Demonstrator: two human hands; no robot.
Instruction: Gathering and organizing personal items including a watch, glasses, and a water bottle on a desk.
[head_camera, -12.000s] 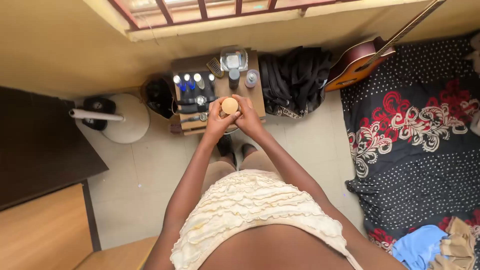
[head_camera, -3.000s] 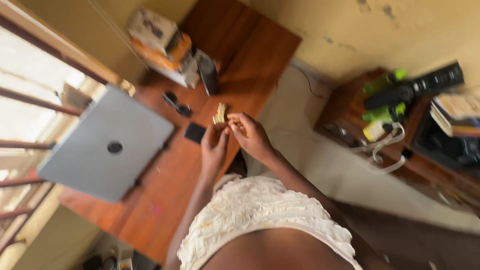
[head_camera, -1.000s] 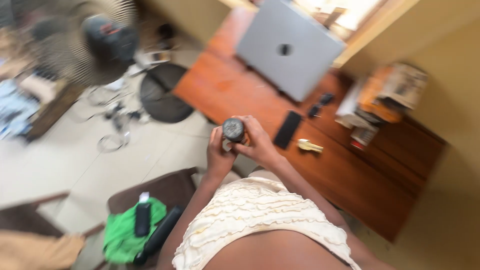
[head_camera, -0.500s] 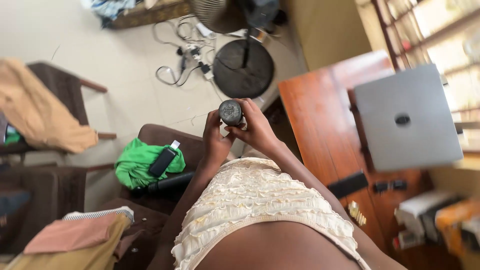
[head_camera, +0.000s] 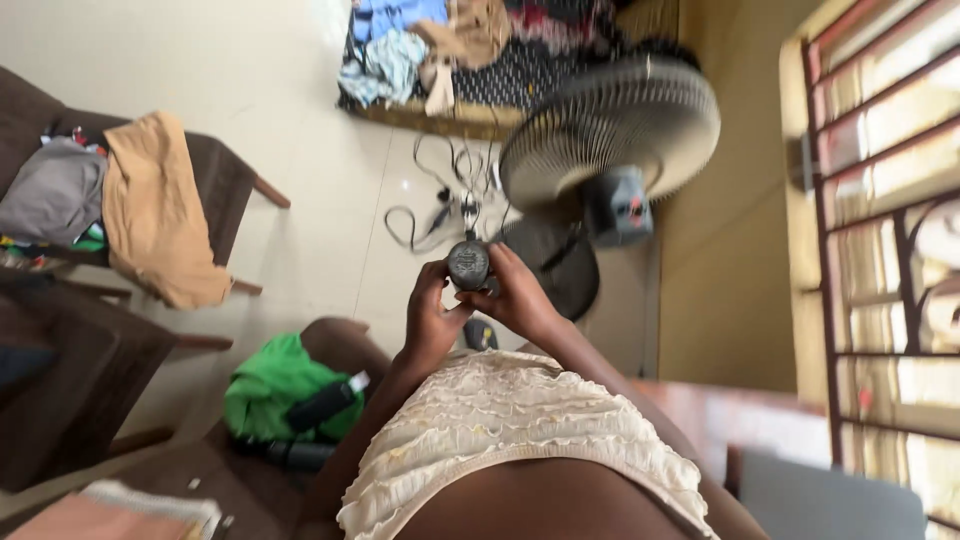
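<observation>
Both hands hold a small dark round jar (head_camera: 468, 264) at chest height, above the tiled floor (head_camera: 330, 190) and in front of the standing fan (head_camera: 610, 130). Left hand (head_camera: 432, 318) cups the body from below, fingers wrapped around it. Right hand (head_camera: 518, 298) has fingertips clamped on the rim of the lid. My read: a lid twist. Keep the left grip firm and low, turn with the right only, hold the jar level. Green cloth (head_camera: 275, 385) lies on the chair, lower left.
</observation>
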